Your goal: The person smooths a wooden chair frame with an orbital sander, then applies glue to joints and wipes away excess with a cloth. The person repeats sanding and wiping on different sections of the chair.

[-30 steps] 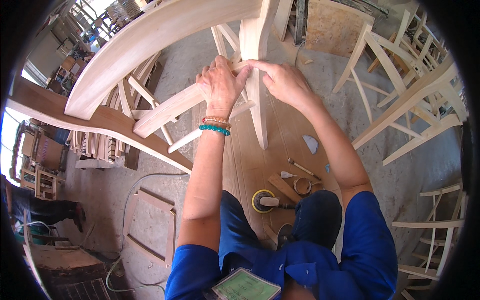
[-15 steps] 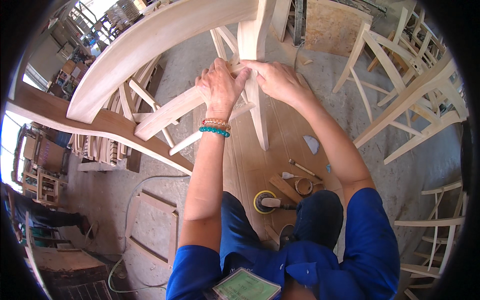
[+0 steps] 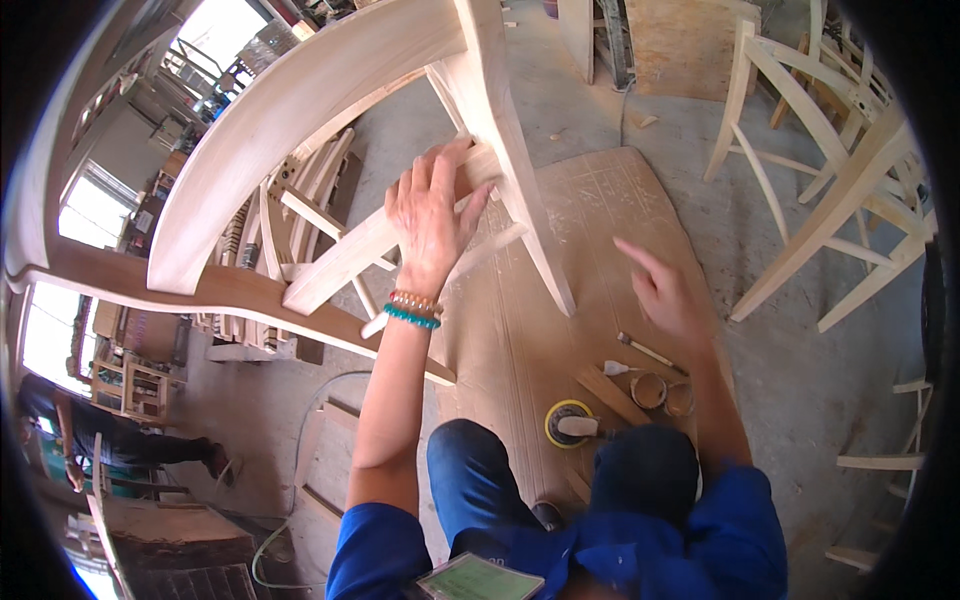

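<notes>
An unfinished pale wooden chair frame stands tilted before me, with a wide curved back slat at the upper left. My left hand lies over its straight rail, fingers draped across the far side and thumb on the near side, close to where the rail meets a tapered leg. To the right of that leg, away from the chair, my right hand hangs above the cardboard. Its index finger is stretched out, the other fingers are bent, and nothing shows in it.
By my knees lie a round sander with a yellow rim, a wooden strip, a thin brush and a small round pot. More chair frames stand at the right. A co-worker's legs show far left.
My right hand has let go of the joint by the leg and moved down to the right. The left hand stays on the rail. My view has shifted somewhat.
</notes>
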`<state>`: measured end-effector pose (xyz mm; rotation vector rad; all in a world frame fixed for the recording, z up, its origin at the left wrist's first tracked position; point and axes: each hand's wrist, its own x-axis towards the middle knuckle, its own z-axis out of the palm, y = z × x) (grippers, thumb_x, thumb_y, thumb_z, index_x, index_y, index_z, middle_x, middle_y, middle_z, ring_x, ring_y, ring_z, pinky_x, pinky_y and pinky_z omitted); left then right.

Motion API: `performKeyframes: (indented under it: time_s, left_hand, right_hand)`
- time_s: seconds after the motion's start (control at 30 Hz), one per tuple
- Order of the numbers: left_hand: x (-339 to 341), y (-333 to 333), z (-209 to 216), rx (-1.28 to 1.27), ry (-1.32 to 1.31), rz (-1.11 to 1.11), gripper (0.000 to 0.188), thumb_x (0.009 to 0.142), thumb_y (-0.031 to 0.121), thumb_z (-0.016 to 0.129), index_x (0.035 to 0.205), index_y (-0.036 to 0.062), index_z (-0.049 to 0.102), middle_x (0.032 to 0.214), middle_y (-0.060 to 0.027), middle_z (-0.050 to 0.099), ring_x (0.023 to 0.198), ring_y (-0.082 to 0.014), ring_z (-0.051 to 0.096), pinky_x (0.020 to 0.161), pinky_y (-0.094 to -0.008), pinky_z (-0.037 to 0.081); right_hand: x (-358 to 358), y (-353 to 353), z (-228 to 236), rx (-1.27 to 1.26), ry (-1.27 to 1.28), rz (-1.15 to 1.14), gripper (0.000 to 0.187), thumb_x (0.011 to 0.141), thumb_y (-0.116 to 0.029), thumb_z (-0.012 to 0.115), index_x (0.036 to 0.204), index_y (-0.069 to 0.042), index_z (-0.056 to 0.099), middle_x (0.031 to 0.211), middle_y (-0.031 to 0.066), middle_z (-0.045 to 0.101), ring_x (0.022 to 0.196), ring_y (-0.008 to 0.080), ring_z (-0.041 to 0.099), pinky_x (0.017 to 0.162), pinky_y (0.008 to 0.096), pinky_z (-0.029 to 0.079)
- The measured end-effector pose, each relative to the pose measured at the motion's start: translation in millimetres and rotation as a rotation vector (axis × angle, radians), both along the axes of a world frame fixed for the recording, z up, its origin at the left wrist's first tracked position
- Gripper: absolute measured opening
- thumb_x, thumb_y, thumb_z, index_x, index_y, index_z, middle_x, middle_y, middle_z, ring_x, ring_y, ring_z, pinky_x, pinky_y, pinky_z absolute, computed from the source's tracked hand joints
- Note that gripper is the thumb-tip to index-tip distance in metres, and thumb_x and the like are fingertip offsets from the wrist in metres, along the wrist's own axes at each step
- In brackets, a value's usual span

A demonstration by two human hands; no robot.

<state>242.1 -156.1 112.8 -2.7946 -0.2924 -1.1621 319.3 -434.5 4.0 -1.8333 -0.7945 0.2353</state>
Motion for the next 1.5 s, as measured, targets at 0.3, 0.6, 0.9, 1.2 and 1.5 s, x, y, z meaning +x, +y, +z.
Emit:
performKeyframes:
  time_s: [0.3, 0.6, 0.9, 1.2, 1.5]
  left_hand:
    - [-6.4, 9.7, -7.1, 0.18, 0.02, -0.065, 0.058, 0.074, 0.043, 0.075, 0.127, 0.028, 0.058, 0.117, -0.0028, 0.059, 0.092, -0.022, 0.061, 0.076, -0.0393, 0.048]
    - [13.1, -5.9, -6.6, -0.072, -0.133, 0.061, 0.041, 0.078, 0.049, 0.072, 0.098, 0.015, 0.062, 0.091, -0.005, 0.066, 0.081, -0.0244, 0.065, 0.07, -0.0391, 0.046]
    - [22.3, -4.7, -5.2, -0.119, -0.167, 0.13, 0.042, 0.076, 0.048, 0.074, 0.09, 0.0107, 0.06, 0.081, -0.0067, 0.065, 0.079, -0.0259, 0.064, 0.072, -0.0405, 0.044]
    - [13.1, 3.2, -2.4, -0.172, 0.056, 0.103, 0.055, 0.08, 0.049, 0.069, 0.11, 0.0056, 0.052, 0.088, -0.0127, 0.067, 0.078, -0.0245, 0.067, 0.072, -0.0377, 0.052]
    - [23.7, 0.2, -10.9, -0.076, -0.115, 0.216, 0.06, 0.077, 0.064, 0.069, 0.097, 0.0079, 0.06, 0.083, -0.0096, 0.07, 0.077, -0.0237, 0.07, 0.072, -0.0371, 0.052]
  right_hand:
    - [-40.0, -53.1, -138.8, -0.048, 0.463, -0.111, 0.041, 0.094, -0.003, 0.042, 0.132, -0.004, 0.054, 0.056, -0.0005, 0.047, 0.043, 0.006, 0.043, 0.041, 0.0249, 0.037]
    - [-47.7, -61.8, -173.1, -0.09, 0.394, -0.153, 0.041, 0.092, -0.002, 0.044, 0.132, -0.004, 0.054, 0.054, 0.0003, 0.046, 0.041, 0.0063, 0.043, 0.04, 0.0251, 0.037]
    - [-54.6, -59.1, -183.9, -0.106, 0.346, -0.146, 0.041, 0.091, 0.0, 0.044, 0.13, -0.005, 0.056, 0.052, 0.0027, 0.048, 0.04, 0.0087, 0.045, 0.041, 0.0273, 0.039]
    - [-37.8, -98.6, -192.7, -0.162, 0.352, -0.358, 0.042, 0.093, -0.002, 0.046, 0.133, -0.009, 0.055, 0.058, 0.003, 0.048, 0.045, 0.0083, 0.045, 0.045, 0.0278, 0.039]
    - [-34.0, -127.9, -201.5, -0.349, 0.214, -0.453, 0.044, 0.089, 0.0, 0.048, 0.132, -0.009, 0.055, 0.087, 0.0137, 0.064, 0.06, 0.0184, 0.054, 0.061, 0.0329, 0.046]
